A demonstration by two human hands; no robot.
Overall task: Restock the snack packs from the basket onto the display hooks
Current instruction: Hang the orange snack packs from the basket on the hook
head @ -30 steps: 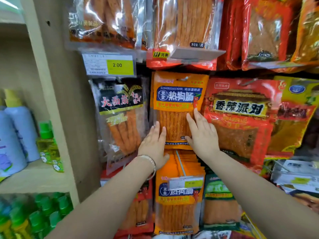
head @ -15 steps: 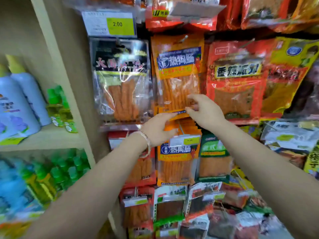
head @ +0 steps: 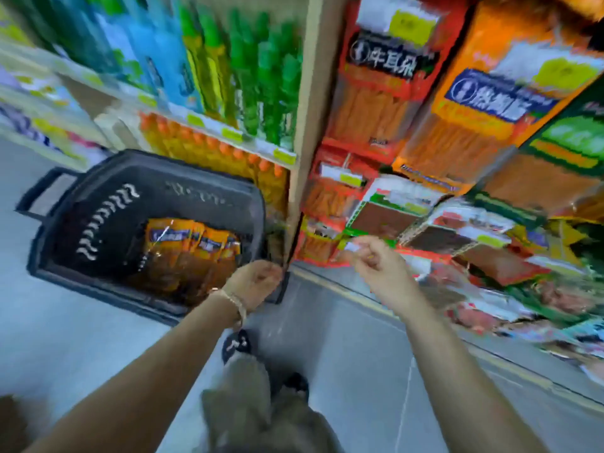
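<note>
Now left hand (head: 258,282) near basket (head: 98,178) rim, right hand (head: 376,266) beside; fingers (head: 273,271) loosely curled, empty.

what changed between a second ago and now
Both hands came off the orange pack they were pressing on its hook and dropped. The left hand is now at the corner of the basket, which holds orange packs. The right hand is loosely curled before the lower rows. Neither visibly holds anything. The view swung down to the floor. Unchanged: the hanging packs stay on their hooks.
</note>
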